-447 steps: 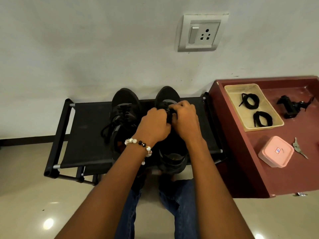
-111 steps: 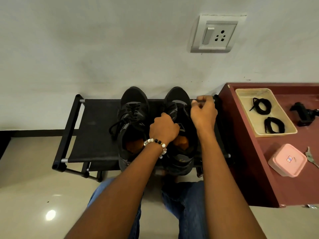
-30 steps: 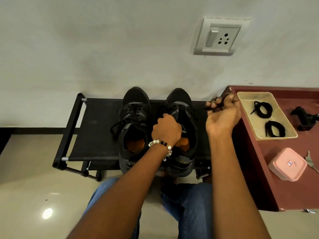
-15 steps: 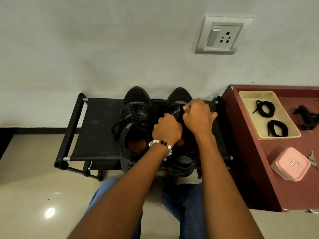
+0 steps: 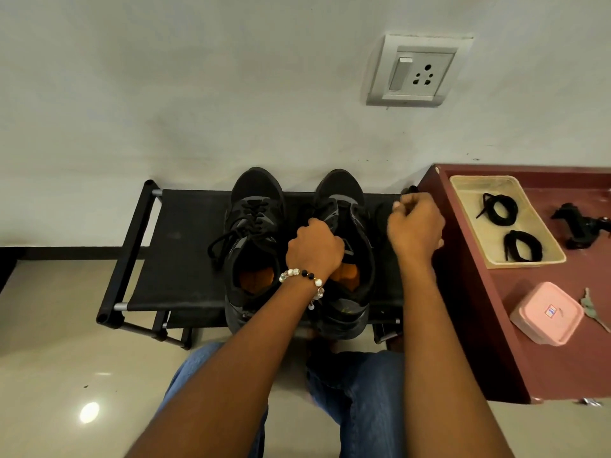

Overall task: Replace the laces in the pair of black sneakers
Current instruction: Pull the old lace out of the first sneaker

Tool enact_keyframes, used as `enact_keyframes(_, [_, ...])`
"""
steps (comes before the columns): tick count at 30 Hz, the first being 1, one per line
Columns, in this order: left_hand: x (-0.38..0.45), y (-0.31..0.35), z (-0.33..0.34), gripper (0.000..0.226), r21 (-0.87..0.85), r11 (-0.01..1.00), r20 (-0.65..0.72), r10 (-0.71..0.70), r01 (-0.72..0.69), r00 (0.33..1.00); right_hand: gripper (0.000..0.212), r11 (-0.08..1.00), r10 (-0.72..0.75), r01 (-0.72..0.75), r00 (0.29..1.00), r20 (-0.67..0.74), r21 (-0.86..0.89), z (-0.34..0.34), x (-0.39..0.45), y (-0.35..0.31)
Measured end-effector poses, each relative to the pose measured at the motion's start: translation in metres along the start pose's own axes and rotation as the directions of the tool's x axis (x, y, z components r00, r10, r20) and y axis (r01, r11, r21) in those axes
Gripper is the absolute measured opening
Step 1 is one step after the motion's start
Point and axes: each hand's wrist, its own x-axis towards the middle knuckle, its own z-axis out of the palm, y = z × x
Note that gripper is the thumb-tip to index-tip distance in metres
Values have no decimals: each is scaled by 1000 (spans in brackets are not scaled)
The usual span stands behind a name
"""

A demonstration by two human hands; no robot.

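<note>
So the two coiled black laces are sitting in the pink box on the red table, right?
Not quite. In the head view, the two coiled black laces lie in the beige tray on the red table; the pink box is shut beside it.

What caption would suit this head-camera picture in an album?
Left hand steadies the right sneaker on a black rack; the right hand pulls away beside it, coiled laces waiting nearby.
</note>
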Motion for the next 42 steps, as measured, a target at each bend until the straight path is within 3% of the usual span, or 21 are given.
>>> enact_keyframes(2, [0,0,0,31,2,1000,10,-2,2,1000,27,980,-96,97,995,14,-172,-2,-3,-8])
enact_keyframes(4, [0,-1,-1,35,6,1000,15,1,-1,1000,30,958,-243,252,967,79,-135,1,-5,-16])
enact_keyframes(6, [1,-2,0,37,10,1000,8,-3,3,1000,33,900,-353,397,906,235,-182,8,-11,-22])
enact_keyframes(9, [2,-2,4,35,9,1000,-13,-4,4,1000,49,785,-307,509,816,491,-354,20,-22,-26])
enact_keyframes(12, [2,-2,6,34,34,999,-28,-7,8,1000,58,761,-189,486,800,569,-430,24,-24,-24])
enact_keyframes(16, [0,1,9,35,65,997,-73,-31,35,997,35,826,-215,445,816,537,-345,19,-21,-25])
enact_keyframes(19, [0,2,12,41,46,997,-62,-58,61,996,14,949,-156,275,832,533,-151,17,-14,-21])
enact_keyframes(21, [1,3,14,46,34,996,-61,-76,78,995,15,986,-103,24,869,484,167,8,-15,-22])
enact_keyframes(22, [1,3,15,48,32,996,-61,-85,87,994,16,928,-72,-118,874,480,355,2,-15,-23])
enact_keyframes(24, [1,4,15,50,25,995,-58,-95,97,994,19,704,-38,-320,874,484,634,-12,-15,-30])
enact_keyframes(26, [-1,5,15,50,13,995,-51,-96,97,994,21,501,-82,-319,908,411,805,-26,-14,-38])
enact_keyframes(29, [-2,6,13,50,-2,994,-35,-105,105,994,17,66,-238,-253,935,261,965,-45,-7,-48])
enact_keyframes(30, [-2,6,13,51,-5,994,-25,-113,113,993,14,5,-250,-195,949,190,981,-49,-5,-49])
enact_keyframes(31, [-2,6,12,52,-6,993,-15,-119,119,993,11,3,-252,-132,959,128,991,-51,-4,-51])
enact_keyframes(32, [-2,7,12,53,-5,993,-9,-121,121,993,8,71,-256,-51,964,68,996,-52,-1,-52])
enact_keyframes(34, [-2,6,10,53,-2,993,-4,-121,121,993,4,377,-288,141,957,-30,916,-44,1,-51])
enact_keyframes(36, [-2,6,11,51,-2,994,-4,-111,111,994,18,722,-391,337,919,-46,604,-24,3,-42])
enact_keyframes(37, [-2,5,12,50,0,995,-8,-102,102,995,26,821,-456,417,890,9,390,-14,4,-35])
enact_keyframes(39, [-2,4,13,46,7,997,-27,-80,80,996,36,864,-494,504,842,215,12,6,2,-25])
enact_keyframes(42, [-1,4,13,40,33,997,-52,-65,67,996,36,811,-421,542,803,421,-223,28,-4,-16])
